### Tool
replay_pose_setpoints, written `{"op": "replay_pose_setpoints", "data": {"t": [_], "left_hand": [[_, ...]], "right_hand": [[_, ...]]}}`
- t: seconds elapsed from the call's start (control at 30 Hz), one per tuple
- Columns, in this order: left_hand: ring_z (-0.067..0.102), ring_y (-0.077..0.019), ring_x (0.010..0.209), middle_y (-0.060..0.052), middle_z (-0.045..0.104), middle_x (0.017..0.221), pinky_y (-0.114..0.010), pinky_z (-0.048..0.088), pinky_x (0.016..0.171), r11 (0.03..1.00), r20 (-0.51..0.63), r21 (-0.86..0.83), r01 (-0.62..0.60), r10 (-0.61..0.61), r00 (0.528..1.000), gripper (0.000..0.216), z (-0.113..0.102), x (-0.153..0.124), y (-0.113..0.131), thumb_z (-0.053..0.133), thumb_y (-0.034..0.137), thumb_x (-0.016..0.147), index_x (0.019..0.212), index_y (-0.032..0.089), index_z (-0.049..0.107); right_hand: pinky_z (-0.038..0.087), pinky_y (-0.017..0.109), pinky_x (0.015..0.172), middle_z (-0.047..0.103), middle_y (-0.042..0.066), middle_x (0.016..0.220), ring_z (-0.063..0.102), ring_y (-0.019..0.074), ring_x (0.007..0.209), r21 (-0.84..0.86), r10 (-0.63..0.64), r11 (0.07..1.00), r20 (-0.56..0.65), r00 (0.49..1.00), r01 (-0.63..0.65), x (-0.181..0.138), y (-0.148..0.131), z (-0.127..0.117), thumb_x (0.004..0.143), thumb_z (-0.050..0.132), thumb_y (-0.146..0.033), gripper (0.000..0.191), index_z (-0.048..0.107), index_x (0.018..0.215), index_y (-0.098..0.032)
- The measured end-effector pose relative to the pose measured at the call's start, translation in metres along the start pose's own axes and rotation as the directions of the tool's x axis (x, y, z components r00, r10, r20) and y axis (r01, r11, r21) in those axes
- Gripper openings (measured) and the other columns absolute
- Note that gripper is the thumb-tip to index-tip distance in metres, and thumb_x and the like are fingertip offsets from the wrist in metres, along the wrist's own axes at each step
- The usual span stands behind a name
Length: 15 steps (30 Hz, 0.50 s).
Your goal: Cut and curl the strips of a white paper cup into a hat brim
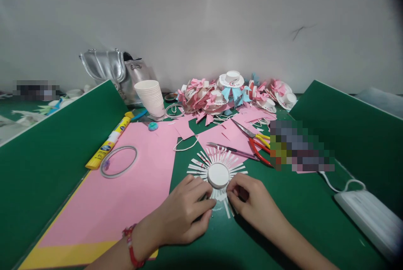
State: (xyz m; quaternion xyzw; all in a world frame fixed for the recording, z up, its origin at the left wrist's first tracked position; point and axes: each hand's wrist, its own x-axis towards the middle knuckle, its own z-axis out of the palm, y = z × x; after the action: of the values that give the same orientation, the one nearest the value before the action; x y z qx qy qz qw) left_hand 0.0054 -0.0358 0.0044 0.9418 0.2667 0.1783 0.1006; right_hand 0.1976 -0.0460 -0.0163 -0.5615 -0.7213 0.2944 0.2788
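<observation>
A white paper cup (218, 176) lies base up on the green table, its wall cut into many narrow strips that fan out like rays. At the lower left of its round base, my left hand (189, 209) has its fingers curled in at the near strips, closed on the cup's edge. My right hand (248, 194) pinches a strip at the lower right of the base. The fingertips hide part of both grips. Two or more strips point down toward me between the hands. A red beaded bracelet (132, 245) circles my left wrist.
Pink paper (147, 177) lies at left with a ring (119, 161) and yellow glue tube (108, 142). Behind stand stacked paper cups (149, 98), a silver bag (105, 66) and a pile of small paper hats (217, 98). Scissors (256, 140), a craft knife (233, 150) and masks (370, 215) are right.
</observation>
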Motion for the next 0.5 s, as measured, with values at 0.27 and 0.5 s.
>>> {"op": "replay_pose_setpoints", "data": {"t": [0.27,0.5], "left_hand": [[0.045,-0.0182,0.071,-0.007,0.054,0.078,-0.032,0.032,0.064,1.0,0.014,0.012,-0.018,0.018,1.0,0.023,0.0005,0.0001,0.0008,0.039,0.012,0.078,0.088,0.017,0.059],[0.046,-0.018,0.071,-0.006,0.053,0.079,-0.031,0.033,0.065,0.999,0.025,0.033,-0.011,0.01,1.0,0.023,0.0016,0.0004,-0.0001,0.041,0.012,0.077,0.092,0.018,0.058]], "right_hand": [[0.034,0.021,0.05,0.05,-0.003,0.058,0.047,0.0114,0.054,0.045,0.041,0.998,0.038,0.998,-0.042,0.0011,-0.0025,-0.0022,0.067,0.046,-0.007,0.015,0.052,0.062,-0.019],[0.035,0.021,0.051,0.051,-0.003,0.06,0.048,0.0116,0.055,0.057,0.044,0.997,0.051,0.998,-0.047,0.0004,-0.0023,-0.0025,0.069,0.046,-0.007,0.015,0.054,0.064,-0.019]]}}
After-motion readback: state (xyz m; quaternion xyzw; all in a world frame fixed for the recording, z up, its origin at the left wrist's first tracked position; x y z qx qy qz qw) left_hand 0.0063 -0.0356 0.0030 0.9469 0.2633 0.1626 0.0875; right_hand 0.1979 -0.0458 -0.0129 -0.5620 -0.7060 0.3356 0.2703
